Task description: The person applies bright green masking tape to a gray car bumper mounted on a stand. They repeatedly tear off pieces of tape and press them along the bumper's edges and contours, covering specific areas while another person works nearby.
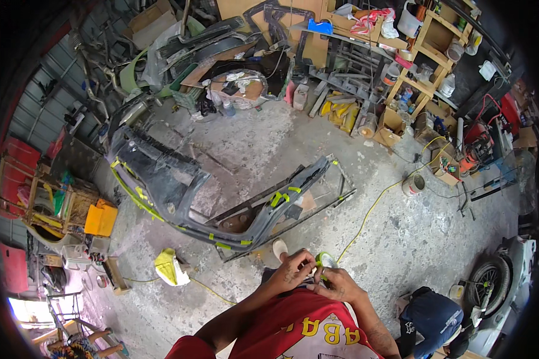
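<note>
My left hand (292,270) and my right hand (335,286) meet in front of my red shirt and both grip a small roll of green masking tape (325,259). The left fingers pinch at the roll's edge while the right hand holds it from below. On the concrete floor just ahead lies a dark grey car bumper (179,191) on a metal frame, with strips of the same green tape (278,197) stuck along its edges. My foot in a light shoe (279,247) stands close to the bumper's near end.
A yellow cable (371,209) runs over the floor to a white bucket (413,184). A yellow-white cloth (169,267) lies at left. Wooden shelves (428,54) with cans stand at back right. Another person in blue (431,320) crouches at lower right beside a wheel (491,284).
</note>
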{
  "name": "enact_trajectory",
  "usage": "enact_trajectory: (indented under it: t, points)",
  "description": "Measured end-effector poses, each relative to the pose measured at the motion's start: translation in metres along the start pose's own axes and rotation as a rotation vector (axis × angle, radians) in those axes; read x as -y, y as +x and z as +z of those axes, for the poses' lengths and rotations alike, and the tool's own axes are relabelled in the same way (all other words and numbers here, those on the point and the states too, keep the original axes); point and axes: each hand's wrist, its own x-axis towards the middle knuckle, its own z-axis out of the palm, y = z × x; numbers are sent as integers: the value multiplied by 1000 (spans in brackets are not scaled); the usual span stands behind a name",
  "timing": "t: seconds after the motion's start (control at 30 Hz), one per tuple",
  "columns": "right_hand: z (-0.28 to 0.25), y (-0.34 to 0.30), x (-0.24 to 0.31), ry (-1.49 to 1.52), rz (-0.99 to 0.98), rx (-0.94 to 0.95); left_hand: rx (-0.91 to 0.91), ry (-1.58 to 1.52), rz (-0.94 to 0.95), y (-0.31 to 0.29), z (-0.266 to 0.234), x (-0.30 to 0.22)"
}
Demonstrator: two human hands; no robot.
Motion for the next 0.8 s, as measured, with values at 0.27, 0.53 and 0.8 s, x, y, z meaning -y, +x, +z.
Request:
enact_trajectory:
  t: [0.27, 0.53, 0.8]
  points:
    - [-21, 82, -7, 51, 163, -246, 119, -219, -199, 82, -83, 15]
    - [-46, 147, -22, -47, 234, -144, -129, -387, -261, 92, -104, 44]
    - [-62, 185, -15, -196, 78, 1, -340, -701, -485, 78, -115, 42]
